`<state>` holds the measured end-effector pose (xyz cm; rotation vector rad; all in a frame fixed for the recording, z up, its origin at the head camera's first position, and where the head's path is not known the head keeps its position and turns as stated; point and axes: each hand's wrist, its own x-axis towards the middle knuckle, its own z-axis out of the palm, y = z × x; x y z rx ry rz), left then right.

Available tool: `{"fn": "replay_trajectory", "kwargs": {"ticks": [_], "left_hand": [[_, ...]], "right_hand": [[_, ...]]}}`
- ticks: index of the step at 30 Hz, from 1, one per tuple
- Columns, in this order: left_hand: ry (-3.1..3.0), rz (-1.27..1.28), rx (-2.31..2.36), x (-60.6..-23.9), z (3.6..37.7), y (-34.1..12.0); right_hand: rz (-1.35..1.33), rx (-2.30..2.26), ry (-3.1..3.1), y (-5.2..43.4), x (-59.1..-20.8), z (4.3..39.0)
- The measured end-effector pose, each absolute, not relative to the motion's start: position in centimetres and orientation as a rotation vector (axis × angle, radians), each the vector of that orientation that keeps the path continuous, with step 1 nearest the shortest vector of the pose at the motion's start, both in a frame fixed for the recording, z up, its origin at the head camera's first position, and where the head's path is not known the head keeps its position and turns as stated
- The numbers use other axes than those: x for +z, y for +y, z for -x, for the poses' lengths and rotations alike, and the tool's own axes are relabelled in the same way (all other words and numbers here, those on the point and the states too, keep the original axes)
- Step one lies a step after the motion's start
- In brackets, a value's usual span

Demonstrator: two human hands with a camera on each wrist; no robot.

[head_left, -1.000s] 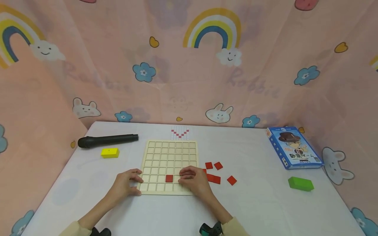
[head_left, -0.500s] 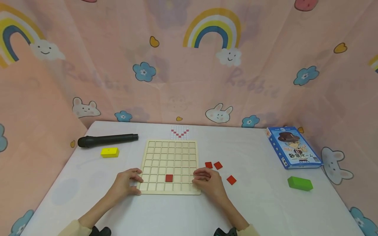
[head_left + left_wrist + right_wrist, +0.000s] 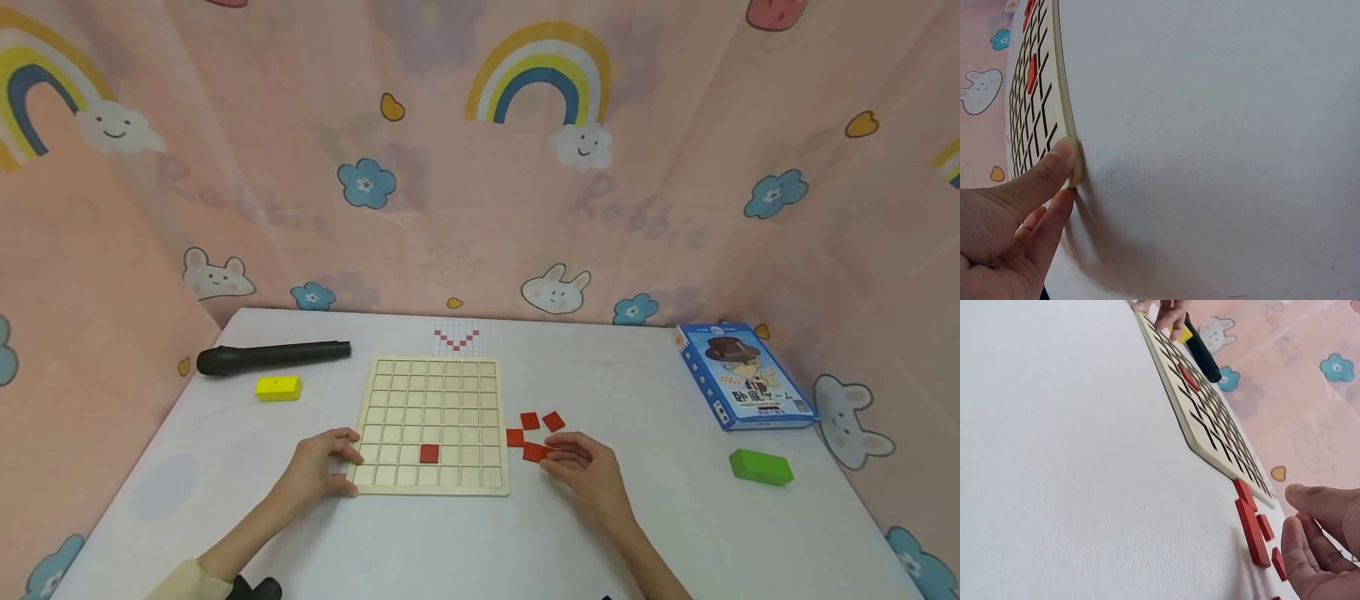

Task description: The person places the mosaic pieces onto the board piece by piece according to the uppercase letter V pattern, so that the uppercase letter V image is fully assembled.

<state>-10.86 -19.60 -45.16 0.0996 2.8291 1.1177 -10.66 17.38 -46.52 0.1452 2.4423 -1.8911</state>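
A cream grid board (image 3: 451,416) lies on the white table, with one red square tile (image 3: 429,453) in a lower cell. My left hand (image 3: 321,465) holds its near left corner, the thumb (image 3: 1054,164) on top and fingers against the edge. Beside the board's right side lie several loose red tiles (image 3: 529,421). My right hand (image 3: 591,477) reaches over them, fingertips right at a red tile (image 3: 534,452). In the right wrist view, thumb and forefinger (image 3: 1294,547) stand apart with nothing between them, close over the red tiles (image 3: 1251,534). The hand hides part of the group.
A small sheet (image 3: 457,337) with a red V pattern lies behind the board. At the back left are a black microphone-shaped object (image 3: 273,357) and a yellow block (image 3: 279,388). A blue box (image 3: 750,379) and a green block (image 3: 761,467) sit at the right.
My right hand has moved rightward, from over the board to the loose red tiles, uncovering the board's right side. The left hand stays at the corner.
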Motion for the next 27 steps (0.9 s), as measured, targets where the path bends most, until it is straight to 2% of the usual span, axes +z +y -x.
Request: {"fn": "replay_trajectory", "kwargs": {"ticks": [12,27], "left_hand": [[2.825,-0.108,1.135,-45.1,10.8,-19.5],[2.842,-0.107,1.138,-45.3,10.8,-19.7]], "right_hand": [[-0.270,-1.570,2.709,22.3,-47.0,10.5],[-0.052,-1.426,2.707,24.6,-47.8,12.1]]}}
